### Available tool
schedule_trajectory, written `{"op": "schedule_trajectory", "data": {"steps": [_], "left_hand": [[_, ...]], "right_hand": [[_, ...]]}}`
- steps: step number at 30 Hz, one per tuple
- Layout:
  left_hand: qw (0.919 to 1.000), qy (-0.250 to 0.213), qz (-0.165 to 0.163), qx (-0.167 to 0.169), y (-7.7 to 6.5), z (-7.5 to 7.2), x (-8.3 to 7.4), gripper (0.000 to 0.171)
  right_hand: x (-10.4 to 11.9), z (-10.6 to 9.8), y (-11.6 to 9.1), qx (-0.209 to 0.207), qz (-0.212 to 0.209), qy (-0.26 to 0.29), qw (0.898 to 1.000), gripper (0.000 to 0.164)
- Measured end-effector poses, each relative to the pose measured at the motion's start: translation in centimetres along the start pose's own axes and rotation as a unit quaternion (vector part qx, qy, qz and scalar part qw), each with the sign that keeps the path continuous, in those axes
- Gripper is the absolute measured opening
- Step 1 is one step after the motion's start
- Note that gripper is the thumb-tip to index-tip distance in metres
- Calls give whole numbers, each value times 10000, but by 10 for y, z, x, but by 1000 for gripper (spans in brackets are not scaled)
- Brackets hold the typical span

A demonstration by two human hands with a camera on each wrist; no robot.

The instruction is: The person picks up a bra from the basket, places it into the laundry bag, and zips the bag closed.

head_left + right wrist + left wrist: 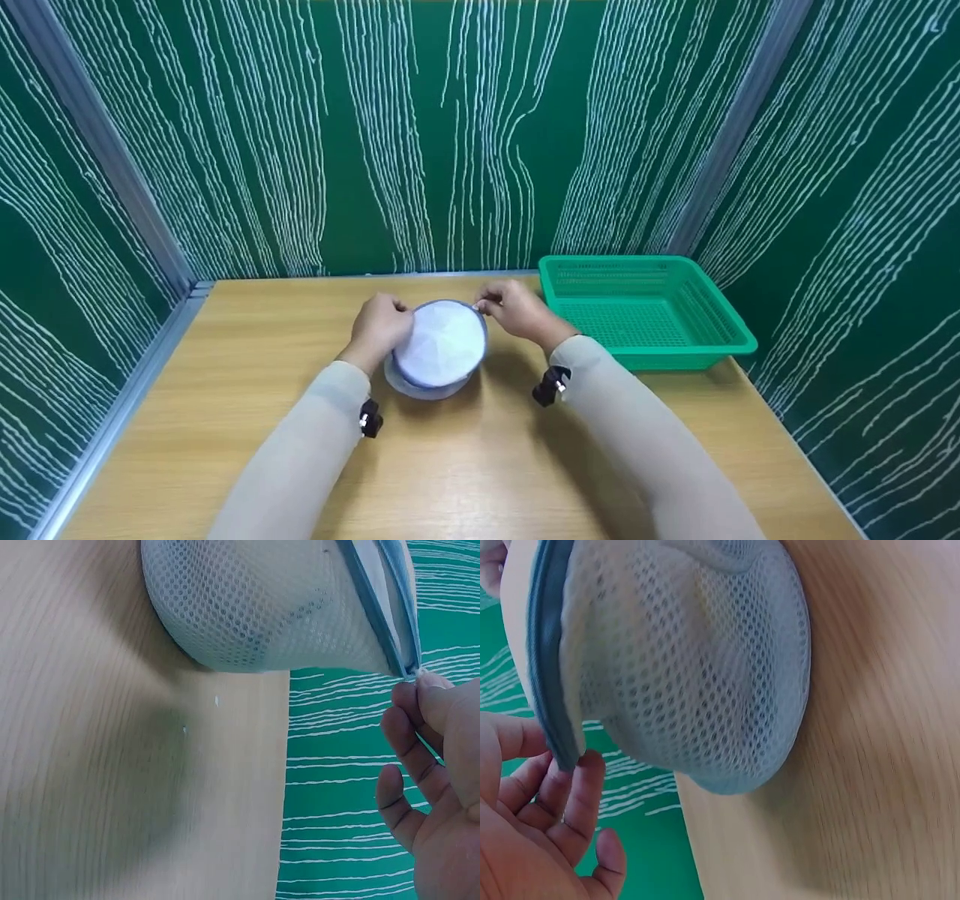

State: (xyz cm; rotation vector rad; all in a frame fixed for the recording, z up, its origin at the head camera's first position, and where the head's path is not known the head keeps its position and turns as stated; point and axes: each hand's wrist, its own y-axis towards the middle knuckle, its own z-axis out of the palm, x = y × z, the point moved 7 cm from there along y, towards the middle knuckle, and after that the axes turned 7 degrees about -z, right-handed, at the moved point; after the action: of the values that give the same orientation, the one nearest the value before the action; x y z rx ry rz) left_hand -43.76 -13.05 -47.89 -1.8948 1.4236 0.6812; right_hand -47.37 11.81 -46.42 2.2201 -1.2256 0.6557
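A round mesh laundry bag (441, 343) with a white top and blue-grey rim stands on the wooden table, its top tilted. My left hand (381, 328) pinches the rim at its left side. In the left wrist view that hand (551, 817) has thumb and fingertips on the blue trim, above the white mesh wall (690, 667). On the opposite side my right hand (517, 309) pinches the rim's edge. The right wrist view shows its thumb and forefinger at the corner where two blue zip bands (371, 604) meet. A gap shows between those bands. Whatever is inside is unclear.
A green plastic basket (652, 349) with slatted walls stands at the table's back right, just beyond my right hand. Green panels (480, 150) with white wavy lines enclose the wooden table (465, 472) at the back and both sides.
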Motion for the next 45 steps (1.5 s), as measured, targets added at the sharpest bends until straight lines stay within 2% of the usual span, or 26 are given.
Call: {"op": "schedule_trajectory", "data": {"steps": [7, 9, 12, 15, 18, 21, 26, 32, 40, 45], "left_hand": [[9993, 12, 159, 328, -3, 13, -17, 38], [9984, 139, 339, 430, -5, 16, -24, 40], [9957, 448, 692, 411, -9, 19, -36, 40], [9927, 706, 943, 251, -12, 19, -46, 37], [9885, 928, 1183, 149, -13, 20, -54, 33], [9867, 998, 1279, 136, -13, 23, -58, 30], [9907, 791, 1101, 99, -10, 25, -57, 23], [9922, 684, 1040, 45, -7, 25, -56, 12], [9940, 694, 847, -2, -8, 19, -51, 13], [9974, 468, 539, -21, -8, 14, -42, 13]], "right_hand": [[0, 2, 0, 93, 251, 26, 9996, 14], [0, 2, 0, 120, 330, 34, 9994, 14], [1, 3, 1, 136, 373, 24, 9992, 13], [4, 3, 3, 135, 214, -23, 9997, 13], [10, 4, 5, 132, -119, -95, 9998, 14], [14, 4, 7, 127, -385, -153, 9991, 14], [15, 5, 8, 156, -399, -189, 9989, 13], [13, 6, 7, 106, -494, -187, 9985, 13], [11, 6, 6, 144, -294, -132, 9994, 14], [8, 5, 4, 190, -95, -30, 9998, 15]]}}
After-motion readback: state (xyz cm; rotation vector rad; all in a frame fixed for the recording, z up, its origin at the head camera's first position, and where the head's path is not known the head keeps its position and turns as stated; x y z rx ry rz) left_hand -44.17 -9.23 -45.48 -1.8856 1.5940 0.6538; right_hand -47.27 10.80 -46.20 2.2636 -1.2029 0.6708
